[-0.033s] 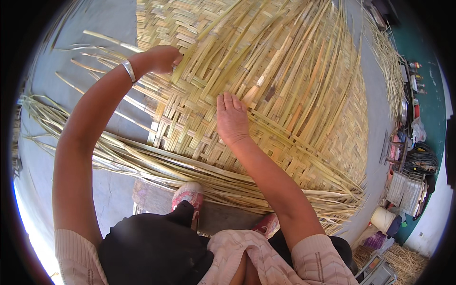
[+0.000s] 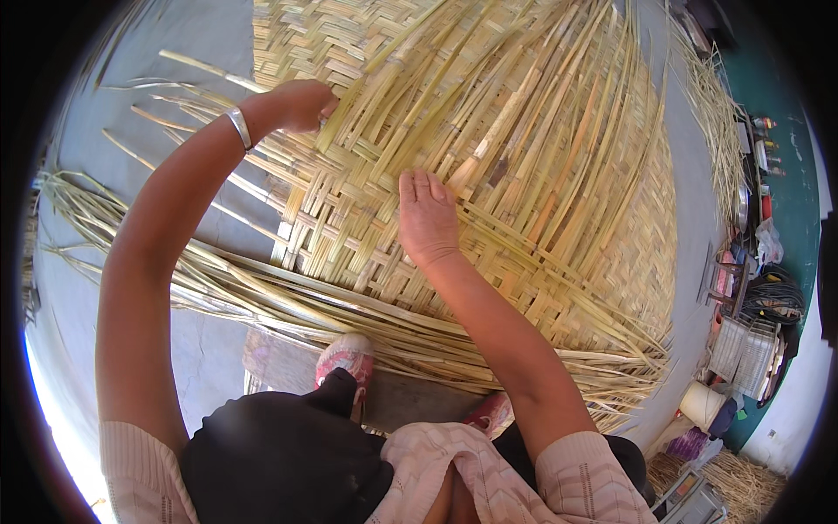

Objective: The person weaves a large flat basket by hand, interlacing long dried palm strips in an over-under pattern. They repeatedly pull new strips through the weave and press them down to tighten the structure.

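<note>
Straw-yellow, the flat mat of plaited plant strips (image 2: 297, 39) lies on the grey floor (image 2: 205, 157) before the person. Its far part looks closely woven; long, loose yellow-green strips (image 2: 524, 131) fan across it, apparently unwoven yet. The left hand (image 2: 301, 105) curls beside strip ends; the right hand (image 2: 428, 214) rests fingers-bent on the weave. Whether either grip holds a strip, I cannot tell.

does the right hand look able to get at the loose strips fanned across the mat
Probably yes: the right hand is close beside the loose strips, which lie atop the woven mat; nothing seems to block it.
</note>
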The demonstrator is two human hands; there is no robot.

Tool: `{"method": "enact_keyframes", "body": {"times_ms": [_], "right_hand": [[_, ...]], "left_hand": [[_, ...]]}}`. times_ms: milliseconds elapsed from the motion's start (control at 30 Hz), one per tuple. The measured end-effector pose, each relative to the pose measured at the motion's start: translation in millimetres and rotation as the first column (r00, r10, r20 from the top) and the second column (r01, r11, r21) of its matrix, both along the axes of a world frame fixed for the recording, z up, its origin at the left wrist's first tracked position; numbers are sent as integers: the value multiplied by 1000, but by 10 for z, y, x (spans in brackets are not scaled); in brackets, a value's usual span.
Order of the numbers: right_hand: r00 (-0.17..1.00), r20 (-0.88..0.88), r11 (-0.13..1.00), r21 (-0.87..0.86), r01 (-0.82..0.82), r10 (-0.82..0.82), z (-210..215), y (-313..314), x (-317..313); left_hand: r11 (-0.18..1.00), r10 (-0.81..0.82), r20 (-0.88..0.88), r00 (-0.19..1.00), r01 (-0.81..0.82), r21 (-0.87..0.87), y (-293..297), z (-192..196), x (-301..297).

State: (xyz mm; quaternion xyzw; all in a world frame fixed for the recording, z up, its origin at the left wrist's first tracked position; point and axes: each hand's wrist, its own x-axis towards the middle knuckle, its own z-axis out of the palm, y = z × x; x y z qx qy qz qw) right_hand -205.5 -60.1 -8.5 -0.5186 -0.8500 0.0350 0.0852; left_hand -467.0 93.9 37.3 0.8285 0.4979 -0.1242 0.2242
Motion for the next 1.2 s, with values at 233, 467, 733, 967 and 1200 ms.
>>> {"method": "enact_keyframes", "body": {"times_ms": [233, 467, 733, 967, 1200], "right_hand": [[944, 296, 964, -257, -67, 145, 362, 210, -185], [864, 438, 940, -323, -108, 250, 395, 378, -312], [951, 271, 938, -342, -51, 150, 478, 565, -184], [934, -84, 809, -530, 254, -348, 382, 773, -113], [356, -252, 303, -948, 95, -900, 256, 1008, -38]], "left_hand": [[999, -5, -30, 1000, 7, 39, 13, 167, 66], [1000, -8, -6, 1000, 8, 3, 90, 81, 70], [995, 21, 36, 999, -17, -98, 231, -14, 57], [991, 14, 153, 988, 7, -136, 287, 35, -1], [978, 48, 113, 992, -24, -207, 311, 119, -9]]}}
